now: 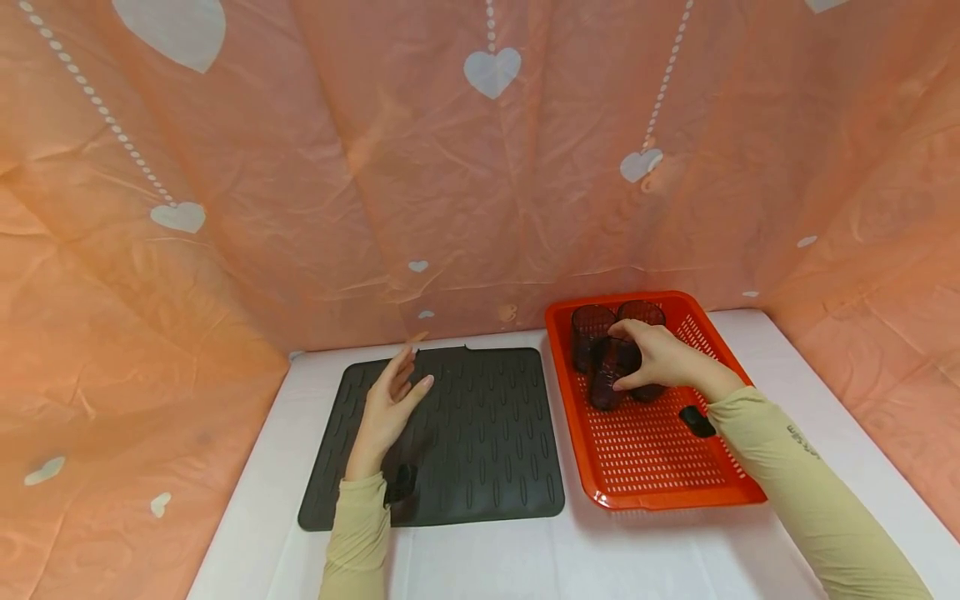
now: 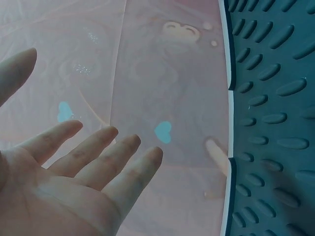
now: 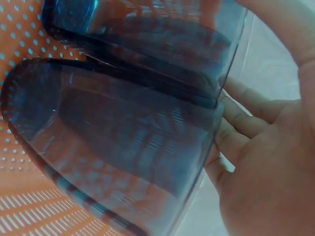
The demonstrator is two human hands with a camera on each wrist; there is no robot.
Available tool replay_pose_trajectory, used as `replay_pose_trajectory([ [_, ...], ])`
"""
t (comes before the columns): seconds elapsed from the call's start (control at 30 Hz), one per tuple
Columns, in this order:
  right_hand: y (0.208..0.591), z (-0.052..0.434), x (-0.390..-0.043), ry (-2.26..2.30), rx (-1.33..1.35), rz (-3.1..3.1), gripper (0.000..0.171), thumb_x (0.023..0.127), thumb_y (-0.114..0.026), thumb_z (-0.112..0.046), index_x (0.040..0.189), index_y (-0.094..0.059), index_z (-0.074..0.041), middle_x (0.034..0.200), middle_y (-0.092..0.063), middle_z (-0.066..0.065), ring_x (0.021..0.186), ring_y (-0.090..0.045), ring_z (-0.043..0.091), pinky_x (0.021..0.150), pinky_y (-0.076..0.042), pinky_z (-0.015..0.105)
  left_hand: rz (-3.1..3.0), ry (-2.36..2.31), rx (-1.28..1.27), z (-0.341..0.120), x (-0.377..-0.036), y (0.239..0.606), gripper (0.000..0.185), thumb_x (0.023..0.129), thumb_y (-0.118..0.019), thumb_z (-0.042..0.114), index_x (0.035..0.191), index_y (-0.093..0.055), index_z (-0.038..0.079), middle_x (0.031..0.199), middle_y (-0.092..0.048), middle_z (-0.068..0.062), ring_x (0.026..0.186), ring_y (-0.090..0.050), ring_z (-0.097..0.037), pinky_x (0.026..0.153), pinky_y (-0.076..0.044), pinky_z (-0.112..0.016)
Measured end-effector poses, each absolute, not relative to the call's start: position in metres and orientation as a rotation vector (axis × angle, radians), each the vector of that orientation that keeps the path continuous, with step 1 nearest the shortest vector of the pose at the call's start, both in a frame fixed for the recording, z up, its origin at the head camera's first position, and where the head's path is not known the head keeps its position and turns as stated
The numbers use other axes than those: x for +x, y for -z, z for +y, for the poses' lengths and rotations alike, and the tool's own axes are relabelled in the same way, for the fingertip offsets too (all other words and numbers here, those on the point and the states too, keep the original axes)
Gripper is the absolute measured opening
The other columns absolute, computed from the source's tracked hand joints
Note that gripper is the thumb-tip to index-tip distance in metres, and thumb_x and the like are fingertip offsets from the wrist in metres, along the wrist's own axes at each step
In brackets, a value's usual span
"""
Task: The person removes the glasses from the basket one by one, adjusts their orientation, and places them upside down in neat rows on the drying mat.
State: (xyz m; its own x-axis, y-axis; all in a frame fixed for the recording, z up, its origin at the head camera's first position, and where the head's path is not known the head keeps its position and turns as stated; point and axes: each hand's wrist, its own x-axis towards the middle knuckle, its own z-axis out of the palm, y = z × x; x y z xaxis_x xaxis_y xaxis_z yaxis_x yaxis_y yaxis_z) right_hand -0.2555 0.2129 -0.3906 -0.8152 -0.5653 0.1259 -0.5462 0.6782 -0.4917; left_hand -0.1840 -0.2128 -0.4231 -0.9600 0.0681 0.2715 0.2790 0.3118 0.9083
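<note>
In the head view my right hand (image 1: 660, 354) reaches over a dark, see-through drinking glass (image 1: 606, 387), thumb and fingers spread about its top. The right wrist view shows the fingers (image 3: 241, 120) right at the rims of two such glasses, a nearer glass (image 3: 123, 142) and another glass (image 3: 147, 44) beside it. More glasses stand behind, including a glass (image 1: 588, 342) at the back left and a glass (image 1: 643, 312) partly hidden by the hand. My left hand (image 1: 390, 408) hovers over the black ridged mat (image 1: 480, 433), its fingers loosely extended with nothing in them.
The glasses are in a red plastic basket (image 1: 592, 492) with a slotted bottom, to the right of the mat. Both lie on a white-covered table (image 1: 480, 567). An orange curtain (image 1: 360, 208) with white hearts hangs behind and at the sides.
</note>
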Motion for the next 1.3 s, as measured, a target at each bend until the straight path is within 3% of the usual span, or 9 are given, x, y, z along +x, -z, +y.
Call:
replay_pose_trajectory([
  [0.43,0.391,0.217,-0.253,0.954,-0.986,2.745,0.078,0.068,-0.088,-0.026,0.128,-0.051,0.007,0.124,-0.056,0.022,0.111,-0.053,0.037,0.095,-0.042,0.055,-2.414,1.696,-0.291,-0.212,-0.182,0.422,0.069,0.092,-0.065,0.032,0.150,-0.031,0.018,0.151,-0.033,-0.012,0.136,-0.034,-0.029,0.108,-0.030,-0.050],
  [0.63,0.388,0.221,-0.251,0.999,-1.014,2.775,0.073,0.068,-0.088,-0.027,0.127,-0.055,0.001,0.124,-0.056,0.016,0.110,-0.053,0.032,0.094,-0.043,0.055,-2.410,1.698,-0.277,-0.212,-0.181,0.423,0.067,0.092,-0.065,0.032,0.149,-0.032,0.019,0.150,-0.034,-0.008,0.136,-0.034,-0.027,0.108,-0.030,-0.048],
  [0.8,0.381,0.224,-0.249,1.078,-1.032,2.780,0.069,0.071,-0.086,-0.027,0.128,-0.056,-0.004,0.125,-0.055,0.012,0.112,-0.051,0.029,0.095,-0.042,0.054,-2.417,1.726,-0.276,-0.211,-0.179,0.421,0.068,0.093,-0.065,0.027,0.150,-0.031,0.015,0.151,-0.032,-0.013,0.137,-0.032,-0.030,0.109,-0.029,-0.050],
  [0.87,0.379,0.226,-0.248,1.128,-1.020,2.762,0.068,0.072,-0.085,-0.025,0.130,-0.054,-0.006,0.126,-0.055,0.010,0.113,-0.051,0.028,0.096,-0.043,0.051,-2.420,1.726,-0.291,-0.209,-0.175,0.414,0.068,0.094,-0.064,0.022,0.150,-0.029,0.009,0.150,-0.031,-0.018,0.137,-0.031,-0.035,0.108,-0.028,-0.053],
  [0.97,0.375,0.228,-0.247,1.240,-1.013,2.711,0.068,0.075,-0.084,-0.020,0.132,-0.051,-0.006,0.126,-0.055,0.011,0.113,-0.052,0.026,0.096,-0.045,0.035,-2.418,1.724,-0.302,-0.205,-0.169,0.403,0.066,0.094,-0.063,0.017,0.149,-0.028,0.002,0.149,-0.031,-0.023,0.136,-0.031,-0.039,0.108,-0.028,-0.054],
  [1.03,0.372,0.229,-0.247,1.342,-1.014,2.663,0.067,0.075,-0.083,-0.014,0.133,-0.049,-0.005,0.125,-0.056,0.012,0.113,-0.053,0.026,0.091,-0.046,0.025,-2.425,1.709,-0.306,-0.202,-0.165,0.396,0.066,0.095,-0.062,0.015,0.148,-0.028,-0.001,0.148,-0.031,-0.025,0.135,-0.032,-0.040,0.107,-0.029,-0.054],
  [1.1,0.369,0.229,-0.247,1.447,-1.012,2.613,0.067,0.075,-0.083,-0.008,0.133,-0.049,-0.003,0.125,-0.056,0.012,0.111,-0.053,0.024,0.078,-0.050,0.019,-2.434,1.704,-0.300,-0.202,-0.164,0.394,0.065,0.095,-0.062,0.015,0.148,-0.028,0.000,0.148,-0.031,-0.025,0.135,-0.032,-0.040,0.107,-0.029,-0.053],
  [1.2,0.363,0.229,-0.245,1.551,-0.995,2.576,0.067,0.075,-0.081,-0.003,0.133,-0.049,-0.004,0.127,-0.051,0.010,0.111,-0.051,0.019,0.062,-0.051,0.022,-2.441,1.702,-0.296,-0.201,-0.163,0.393,0.065,0.095,-0.062,0.015,0.148,-0.028,0.000,0.148,-0.031,-0.026,0.135,-0.032,-0.040,0.107,-0.030,-0.053],
  [1.3,0.358,0.228,-0.243,1.622,-0.991,2.554,0.067,0.075,-0.080,0.002,0.134,-0.049,-0.004,0.127,-0.049,0.010,0.110,-0.050,0.015,0.058,-0.049,0.023,-2.435,1.710,-0.300,-0.201,-0.163,0.394,0.065,0.095,-0.062,0.016,0.148,-0.028,0.000,0.148,-0.031,-0.026,0.135,-0.031,-0.041,0.108,-0.029,-0.053],
])
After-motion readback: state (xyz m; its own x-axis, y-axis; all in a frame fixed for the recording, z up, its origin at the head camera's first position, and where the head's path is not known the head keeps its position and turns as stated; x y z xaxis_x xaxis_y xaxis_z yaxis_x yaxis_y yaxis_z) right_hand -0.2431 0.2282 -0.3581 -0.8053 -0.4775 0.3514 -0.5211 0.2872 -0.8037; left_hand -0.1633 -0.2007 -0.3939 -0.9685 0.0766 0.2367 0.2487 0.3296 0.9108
